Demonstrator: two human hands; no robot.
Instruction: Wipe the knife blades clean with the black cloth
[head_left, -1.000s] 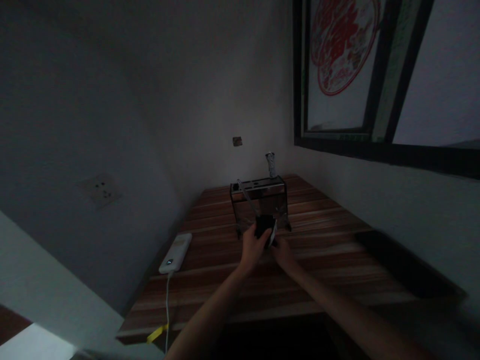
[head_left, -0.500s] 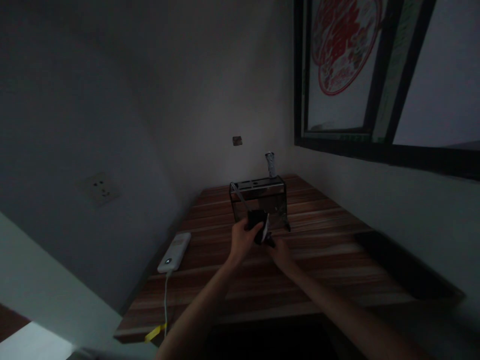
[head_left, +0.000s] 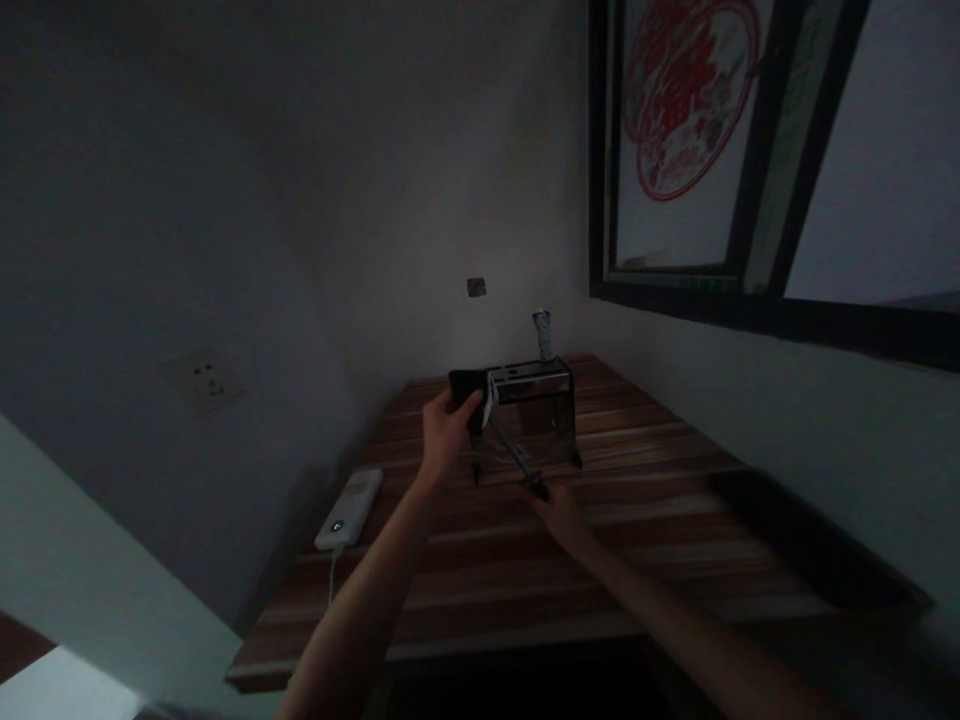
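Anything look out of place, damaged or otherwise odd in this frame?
One thing: a small dark patch on the back wall, above the rack, interrupts an otherwise plain surface; its nature is unclear. The black item in the left hand and thin tool in the right hand show no obvious damage, though it's dim.

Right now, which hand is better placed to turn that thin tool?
Likely the right hand: it grips the tool by its dark handle; the left hand holds a black item farther along.

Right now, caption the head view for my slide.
Left hand holding a black cloth, right hand a dark-handled rod, by a slotted rack on a wood-grain table.
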